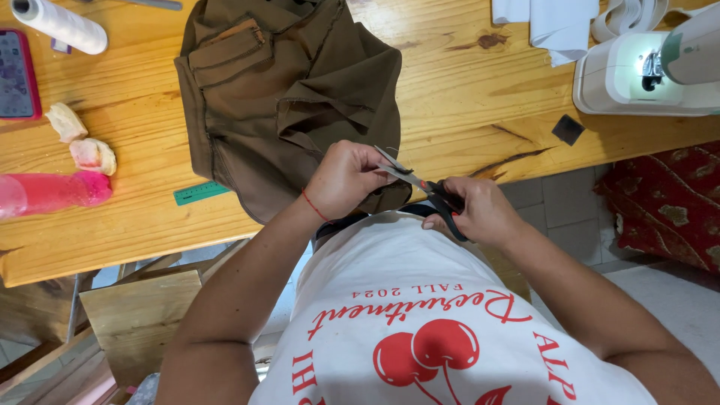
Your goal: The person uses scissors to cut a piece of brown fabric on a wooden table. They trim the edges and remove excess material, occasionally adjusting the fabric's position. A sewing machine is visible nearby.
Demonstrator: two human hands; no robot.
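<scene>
A view from above, looking down a person's chest to a wooden table (465, 97). Both hands meet at the near edge of the table, just in front of the body.

The right hand (480, 210) holds scissors (424, 187) with black handles. Its grip is closed through the handle loops, and the blades point left and slightly away, toward the other hand. The blades look slightly parted, though the tips are hard to make out.

The left hand (346, 178) is curled into a loose fist, its grip pressed together on the near edge of a brown garment (289, 97). It seems to pull the cloth taut right at the blade tips, which would steady the edge for the blades. A thin red thread circles that wrist.

The garment lies in a crumpled heap at the middle of the table, reaching from the far edge to the near edge, with a flapped pocket showing at its far left.

Left of it, near the edge, lies a small green ruler (201, 193). Further left are a pink bottle (52, 192) on its side, two pale lumps, perhaps bread (81, 139), and a phone (16, 75) in a red case. A white thread cone (61, 25) lies at the far left corner.

At the far right stands a white sewing machine (645, 71) with its lamp lit, folded white fabric (555, 26) beside it, and a small dark patch (568, 129) on the wood. Off the table to the right is a red patterned cushion (667, 206).
</scene>
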